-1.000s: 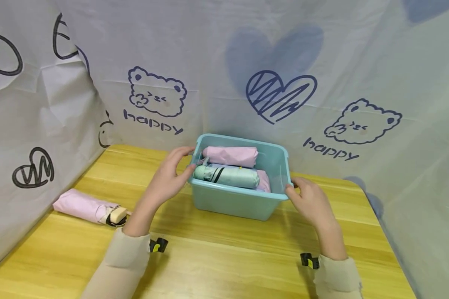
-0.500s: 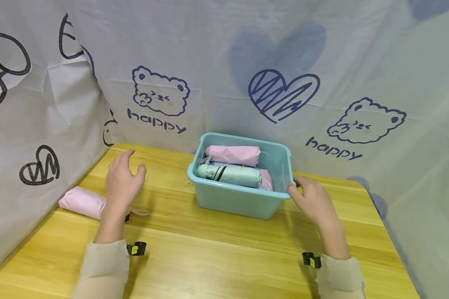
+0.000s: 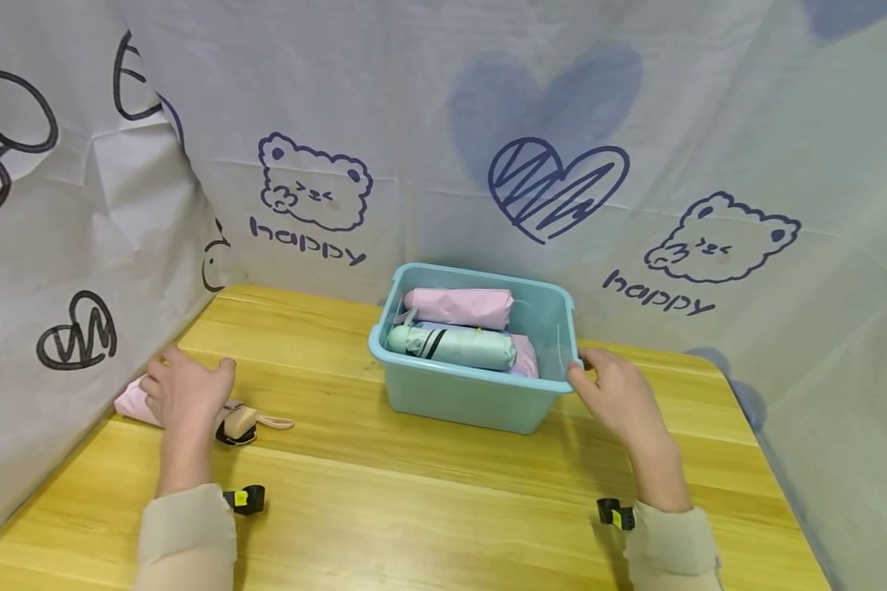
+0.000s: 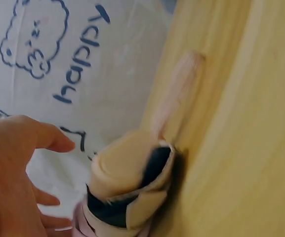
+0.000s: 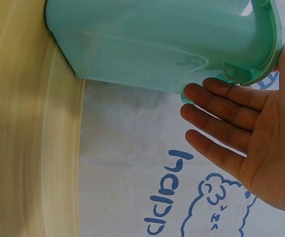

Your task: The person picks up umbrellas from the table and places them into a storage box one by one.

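Note:
At the table's left side lies a folded pink umbrella (image 3: 135, 402), with a beige-and-black handle end (image 4: 122, 168) and a pale wrist strap (image 4: 179, 89). My left hand (image 3: 188, 390) hovers over its middle, fingers spread and thumb apart; in the left wrist view a gap shows between hand and handle. My right hand (image 3: 621, 402) holds the right rim of a teal plastic bin (image 3: 458, 398), thumb over the rim and index finger beneath, the other fingers extended outside. Inside the bin lie a pink umbrella (image 3: 461, 307) and a mint-green umbrella (image 3: 461, 347), with more pink and bluish fabric partly hidden below.
The yellow wood-grain table (image 3: 414, 509) carries the bin near its back edge. A white cloth (image 3: 429, 123) with drawn hearts and bears hangs behind and along the left side. Black wrist-camera mounts (image 3: 245, 499) sit at both cuffs.
My left hand has let go of the bin's left rim and moved left and down to the loose pink umbrella. The right hand and the bin stay in place.

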A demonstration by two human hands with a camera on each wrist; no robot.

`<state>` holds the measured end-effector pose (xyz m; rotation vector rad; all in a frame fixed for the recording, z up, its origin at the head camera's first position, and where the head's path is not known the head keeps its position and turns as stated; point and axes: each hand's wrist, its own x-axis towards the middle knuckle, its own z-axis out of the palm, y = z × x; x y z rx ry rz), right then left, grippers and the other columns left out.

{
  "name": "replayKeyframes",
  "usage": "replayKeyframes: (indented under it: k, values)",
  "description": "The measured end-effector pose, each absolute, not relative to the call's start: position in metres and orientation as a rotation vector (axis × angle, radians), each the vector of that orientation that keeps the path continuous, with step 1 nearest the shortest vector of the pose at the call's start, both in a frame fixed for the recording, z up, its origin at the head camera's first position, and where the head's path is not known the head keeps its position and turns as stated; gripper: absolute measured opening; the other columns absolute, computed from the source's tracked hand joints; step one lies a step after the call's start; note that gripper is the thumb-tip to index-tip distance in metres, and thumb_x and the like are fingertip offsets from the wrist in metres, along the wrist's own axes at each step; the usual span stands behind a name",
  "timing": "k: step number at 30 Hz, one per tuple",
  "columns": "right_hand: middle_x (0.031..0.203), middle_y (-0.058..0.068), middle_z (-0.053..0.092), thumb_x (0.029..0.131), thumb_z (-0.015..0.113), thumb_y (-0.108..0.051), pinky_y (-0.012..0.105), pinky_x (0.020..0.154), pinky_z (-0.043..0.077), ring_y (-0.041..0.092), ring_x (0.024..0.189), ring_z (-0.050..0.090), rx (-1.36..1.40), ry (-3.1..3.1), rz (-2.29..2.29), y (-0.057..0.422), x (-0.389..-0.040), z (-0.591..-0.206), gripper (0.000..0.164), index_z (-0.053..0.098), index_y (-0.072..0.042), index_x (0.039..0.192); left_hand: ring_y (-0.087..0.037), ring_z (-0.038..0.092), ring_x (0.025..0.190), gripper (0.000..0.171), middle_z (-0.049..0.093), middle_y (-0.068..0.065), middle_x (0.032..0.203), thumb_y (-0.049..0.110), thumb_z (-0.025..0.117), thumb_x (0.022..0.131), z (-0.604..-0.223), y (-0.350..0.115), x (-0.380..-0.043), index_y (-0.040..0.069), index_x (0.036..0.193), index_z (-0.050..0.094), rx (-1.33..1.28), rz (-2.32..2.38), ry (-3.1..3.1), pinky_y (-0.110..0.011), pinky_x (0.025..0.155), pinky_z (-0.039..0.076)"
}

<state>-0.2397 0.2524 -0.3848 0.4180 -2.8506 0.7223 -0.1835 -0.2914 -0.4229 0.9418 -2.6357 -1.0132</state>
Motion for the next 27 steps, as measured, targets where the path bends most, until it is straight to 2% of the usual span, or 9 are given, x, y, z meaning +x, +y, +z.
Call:
replayKeyframes:
  k: [4, 9, 13, 18, 21, 25, 27]
  values:
    - [0.124, 0.019, 0.070, 0.103, 0.046, -0.035, 0.059, 0.098, 0.051, 0.041, 0.112, 0.066, 0.422, -2.848, 0.726, 0.252, -0.240, -0.385, 0.048, 0.068, 0.000, 0.127, -0.065, -0.003, 0.145, 0.106, -0.011, -0.048, 0.157, 0.041, 0.058, 0.095, -0.428, -0.302, -0.179, -0.017, 0.156, -0.007, 1.057, -1.000, -2.640, -0.074, 0.116, 0.002]
    - [0.124, 0.019, 0.070, 0.103, 0.046, -0.036, 0.059, 0.098, 0.051, 0.041, 0.112, 0.066, 0.421, -2.851, 0.732, 0.251, -0.239, -0.385, 0.048, 0.068, 0.000, 0.127, -0.065, -0.025, 0.143, 0.117, -0.036, -0.046, 0.150, 0.040, 0.061, 0.095, -0.432, -0.311, -0.174, -0.015, 0.149, -0.027, 1.181, -1.080, -2.678, -0.072, 0.117, -0.011]
    - [0.125, 0.020, 0.069, 0.104, 0.046, -0.035, 0.059, 0.099, 0.051, 0.042, 0.113, 0.065, 0.417, -2.852, 0.735, 0.252, -0.239, -0.385, 0.049, 0.067, 0.001, 0.129, -0.067, -0.029, 0.140, 0.124, -0.044, -0.044, 0.145, 0.037, 0.064, 0.092, -0.436, -0.313, -0.172, -0.016, 0.142, -0.037, 1.189, -1.142, -2.707, -0.068, 0.120, -0.007]
    - [0.126, 0.021, 0.069, 0.104, 0.045, -0.036, 0.060, 0.099, 0.051, 0.043, 0.114, 0.065, 0.424, -2.849, 0.727, 0.254, -0.239, -0.385, 0.050, 0.067, 0.001, 0.130, -0.068, -0.021, 0.142, 0.129, -0.049, -0.041, 0.142, 0.037, 0.065, 0.092, -0.437, -0.311, -0.173, -0.016, 0.135, -0.044, 1.225, -1.219, -2.690, -0.065, 0.121, 0.014]
    - [0.126, 0.021, 0.069, 0.104, 0.045, -0.036, 0.060, 0.099, 0.051, 0.043, 0.114, 0.065, 0.423, -2.846, 0.725, 0.254, -0.239, -0.384, 0.050, 0.067, 0.002, 0.129, -0.068, -0.014, 0.144, 0.129, -0.040, -0.046, 0.147, 0.035, 0.066, 0.090, -0.438, -0.311, -0.173, -0.017, 0.138, -0.042, 1.212, -1.251, -2.671, -0.065, 0.121, 0.017]
    - [0.126, 0.021, 0.069, 0.104, 0.046, -0.035, 0.059, 0.099, 0.051, 0.043, 0.114, 0.065, 0.424, -2.849, 0.724, 0.253, -0.239, -0.384, 0.049, 0.067, 0.001, 0.129, -0.068, 0.008, 0.141, 0.122, -0.006, -0.056, 0.149, 0.031, 0.067, 0.088, -0.438, -0.309, -0.173, -0.023, 0.144, -0.027, 1.146, -1.216, -2.699, -0.068, 0.117, 0.025]
    - [0.126, 0.021, 0.069, 0.104, 0.047, -0.035, 0.059, 0.099, 0.051, 0.042, 0.113, 0.066, 0.424, -2.854, 0.727, 0.253, -0.239, -0.384, 0.048, 0.067, 0.001, 0.129, -0.068, 0.016, 0.136, 0.118, 0.005, -0.056, 0.145, 0.030, 0.065, 0.088, -0.439, -0.307, -0.171, -0.024, 0.146, -0.021, 1.126, -1.193, -2.725, -0.070, 0.113, 0.030]
